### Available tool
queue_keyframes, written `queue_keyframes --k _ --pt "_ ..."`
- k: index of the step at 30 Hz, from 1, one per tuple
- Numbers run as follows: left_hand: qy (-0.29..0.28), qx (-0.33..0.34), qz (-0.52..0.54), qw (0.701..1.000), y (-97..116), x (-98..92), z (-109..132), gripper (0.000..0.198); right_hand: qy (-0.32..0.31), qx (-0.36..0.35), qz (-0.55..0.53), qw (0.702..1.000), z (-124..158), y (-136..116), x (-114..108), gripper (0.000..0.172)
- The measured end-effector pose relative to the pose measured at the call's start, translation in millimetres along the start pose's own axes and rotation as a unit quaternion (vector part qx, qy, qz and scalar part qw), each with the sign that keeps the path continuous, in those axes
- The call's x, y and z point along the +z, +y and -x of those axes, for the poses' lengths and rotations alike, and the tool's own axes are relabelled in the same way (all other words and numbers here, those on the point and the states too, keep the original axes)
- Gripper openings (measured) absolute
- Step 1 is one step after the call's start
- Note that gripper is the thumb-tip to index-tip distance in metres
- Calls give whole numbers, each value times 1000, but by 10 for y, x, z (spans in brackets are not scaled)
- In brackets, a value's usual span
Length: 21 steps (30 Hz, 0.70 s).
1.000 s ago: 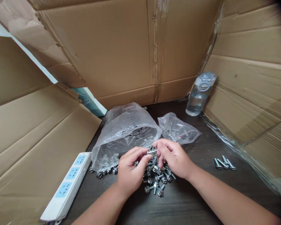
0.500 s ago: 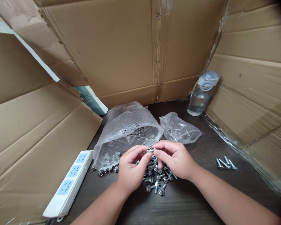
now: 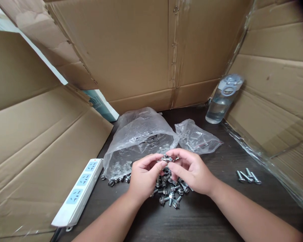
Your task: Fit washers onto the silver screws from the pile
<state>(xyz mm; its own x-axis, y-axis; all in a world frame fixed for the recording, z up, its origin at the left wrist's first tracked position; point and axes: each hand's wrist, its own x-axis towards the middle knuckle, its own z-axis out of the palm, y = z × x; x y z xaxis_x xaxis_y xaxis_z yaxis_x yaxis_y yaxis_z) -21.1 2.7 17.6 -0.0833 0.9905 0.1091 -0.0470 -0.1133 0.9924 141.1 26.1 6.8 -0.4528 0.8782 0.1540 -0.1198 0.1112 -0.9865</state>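
**Head view: steel bolt pinched between both hands, above the heap**

Your left hand [image 3: 144, 176] and right hand [image 3: 192, 172] meet low over the table [image 3: 212, 215], both narrowly closed. Your fingertips on both sides grip a small steel bolt [image 3: 168, 158] held just above a heap of washered bolts [image 3: 169, 191]; the exact finger contact is partly hidden. The heap lies directly below your hands, touching neither palm.

Just behind your left hand, a large clear plastic bag [image 3: 138, 144] lies on its side, bolts showing through it and a short line of them at its mouth. A small clear plastic bag [image 3: 197, 137] of bolts sits beside it. Three loose bolts [image 3: 247, 176] lie well off to the right. A white power strip [image 3: 78, 191] lies left, a water bottle [image 3: 223, 100] stands back right, and cardboard sheets [image 3: 121, 50] wall the table.
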Motion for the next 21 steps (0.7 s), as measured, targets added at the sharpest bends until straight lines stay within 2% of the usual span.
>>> queue_keyframes --k 5,9,14,17,19,21 --pt "15 -1 -15 1000 23 -9 5 16 27 -30 31 999 11 9 31 23" --pt "19 10 -15 1000 20 -3 10 16 9 -40 65 997 -8 3 -3 28" --pt "25 34 -11 999 -22 18 18 13 9 4 103 995 -32 5 -48 42" --pt "30 23 -11 999 -21 35 22 14 22 42 90 995 -44 13 -51 56" --pt "30 3 -7 1000 -11 43 25 14 30 46 65 996 -50 11 -47 57" --pt "29 -19 -2 999 -6 46 28 15 33 34 37 998 -51 3 -43 49"
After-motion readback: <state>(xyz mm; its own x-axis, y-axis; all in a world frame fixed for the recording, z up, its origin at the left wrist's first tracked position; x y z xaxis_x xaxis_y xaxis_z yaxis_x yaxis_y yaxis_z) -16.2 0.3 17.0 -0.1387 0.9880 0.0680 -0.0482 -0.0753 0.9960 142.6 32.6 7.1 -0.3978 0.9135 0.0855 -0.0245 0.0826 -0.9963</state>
